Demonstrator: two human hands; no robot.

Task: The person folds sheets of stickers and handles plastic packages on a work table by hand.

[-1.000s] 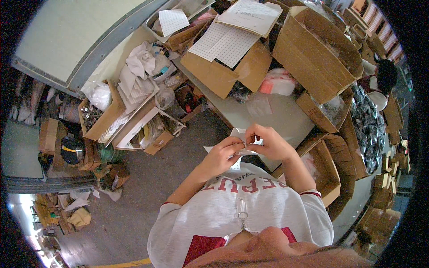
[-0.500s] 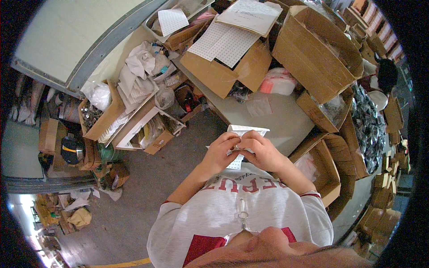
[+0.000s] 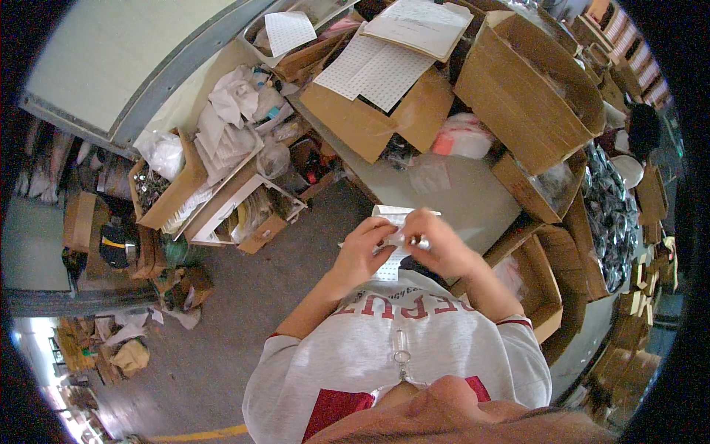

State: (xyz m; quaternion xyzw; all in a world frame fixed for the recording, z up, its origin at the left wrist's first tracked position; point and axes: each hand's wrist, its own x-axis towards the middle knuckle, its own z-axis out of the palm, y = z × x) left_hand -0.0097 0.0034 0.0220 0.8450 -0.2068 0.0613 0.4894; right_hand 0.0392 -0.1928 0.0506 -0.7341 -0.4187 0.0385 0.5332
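In front of my chest I hold a white sheet [image 3: 387, 272] printed with rows of small marks, its upper part curled. My left hand [image 3: 361, 250] grips its left side, thumb and fingers bent inward. My right hand [image 3: 438, 243] is a little apart from the left, at the sheet's right side, fingers curled together and slightly blurred. A small shiny thing [image 3: 422, 243] shows at its fingertips, too small to name. Similar printed sheets [image 3: 377, 68] lie on an open cardboard box [image 3: 344, 118] ahead of me, under a paper pad [image 3: 420, 26].
A grey tabletop [image 3: 473, 196] extends beyond my hands, bearing clear plastic bags [image 3: 430, 172]. Large cardboard boxes [image 3: 518, 89] crowd the right, one with dark plastic-wrapped items [image 3: 610, 214]. At the left, cartons [image 3: 170, 189] hold papers and small metal parts. Grey floor [image 3: 251, 311] lies left of me.
My right hand has drawn slightly away from the left and turned, opening a gap between them. The shiny thing at its fingertips now shows. My left hand stays nearly in place on the sheet.
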